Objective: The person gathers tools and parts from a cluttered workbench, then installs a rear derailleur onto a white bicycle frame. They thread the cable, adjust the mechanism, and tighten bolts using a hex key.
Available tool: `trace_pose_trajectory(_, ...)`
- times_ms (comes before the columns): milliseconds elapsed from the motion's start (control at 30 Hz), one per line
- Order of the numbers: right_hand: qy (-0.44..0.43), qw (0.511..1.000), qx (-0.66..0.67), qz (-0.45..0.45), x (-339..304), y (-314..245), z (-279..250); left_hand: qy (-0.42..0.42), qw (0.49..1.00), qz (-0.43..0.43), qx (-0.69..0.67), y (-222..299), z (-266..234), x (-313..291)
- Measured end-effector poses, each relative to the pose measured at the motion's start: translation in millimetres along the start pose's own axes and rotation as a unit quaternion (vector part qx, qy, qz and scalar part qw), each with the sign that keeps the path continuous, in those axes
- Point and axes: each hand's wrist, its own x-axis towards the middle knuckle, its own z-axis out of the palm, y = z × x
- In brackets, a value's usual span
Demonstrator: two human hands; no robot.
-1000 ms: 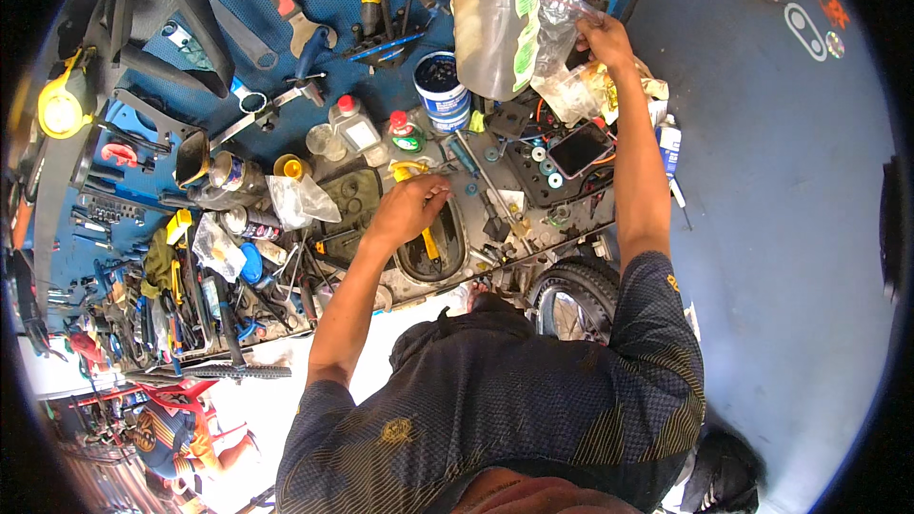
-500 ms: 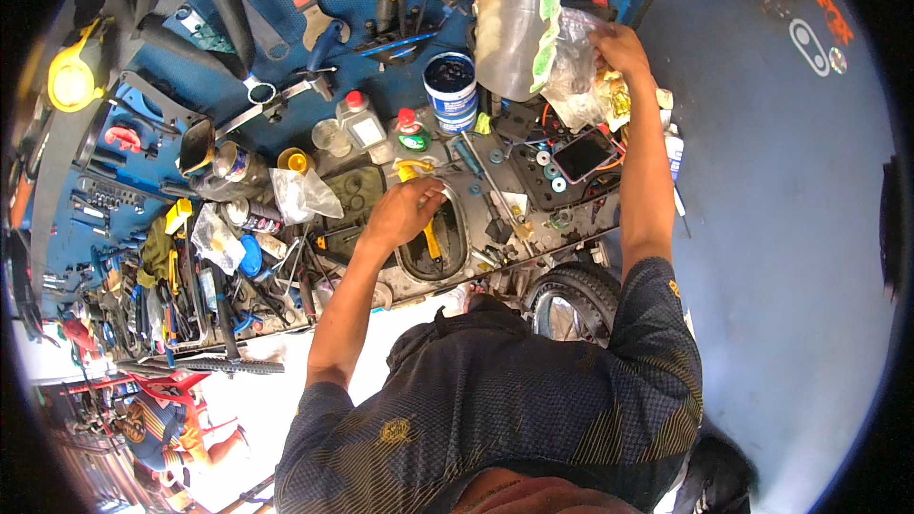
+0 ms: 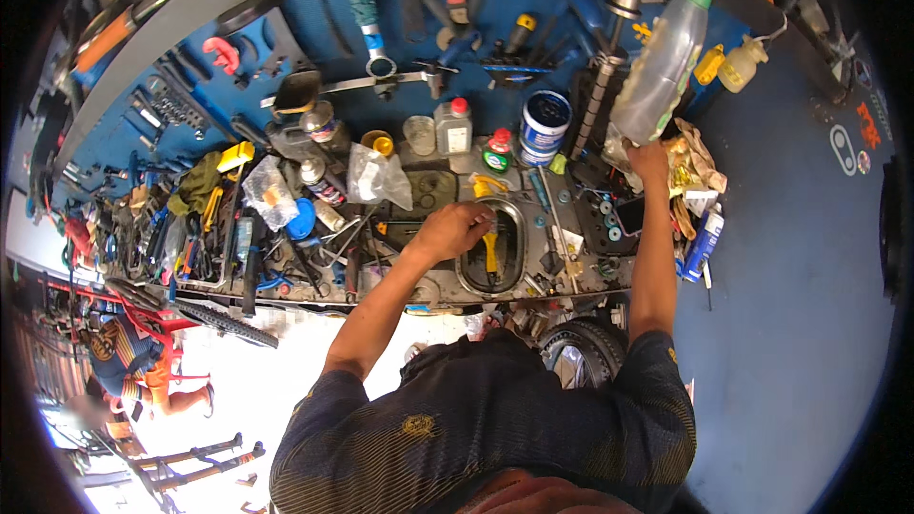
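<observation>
My left hand (image 3: 451, 232) hovers over the left rim of an oval metal tray (image 3: 521, 262), its fingers curled together; what they hold, if anything, I cannot make out. A yellow-handled brush (image 3: 491, 255) lies in the tray, just right of those fingertips. My right arm stretches to the back right of the bench. There my right hand (image 3: 651, 164) is beside a crumpled clear plastic bag (image 3: 617, 147), under the lower end of a clear spray bottle (image 3: 659, 67) with a green head. The right fingertips are partly hidden by the bottle. A phone (image 3: 629, 217) lies left of the right forearm.
Along the back stand a blue-and-white tub (image 3: 545, 128), a red-capped bottle (image 3: 454, 126) and a small green bottle (image 3: 497, 150). Crumpled brown paper (image 3: 700, 160) and a blue-and-white can (image 3: 703, 246) sit at right. Many tools crowd the left. A tyre (image 3: 583, 347) is below the bench edge.
The view has swung, so the bench sits lower and farther right. My right hand is now at the spray bottle's lower end. The left hand stays curled by the tray.
</observation>
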Motion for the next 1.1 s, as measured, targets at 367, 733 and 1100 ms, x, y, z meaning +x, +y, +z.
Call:
trace_pose_trajectory(367,-0.044,0.932,0.188,-0.306,-202.7,-250.0,-83.0,0.128,0.976,-0.001,-0.176,-7.7,-54.2,-110.9)
trace_pose_trajectory(733,-0.034,0.865,0.259,-0.428,-341.9,-359.8,-71.0,0.346,0.919,-0.047,-0.184,-78.8,-98.9,-265.4)
trace_pose_trajectory(1100,-0.110,0.854,0.302,-0.409,-412.4,-377.8,-54.3,0.290,0.931,-0.108,-0.194,-74.3,-95.4,-337.6)
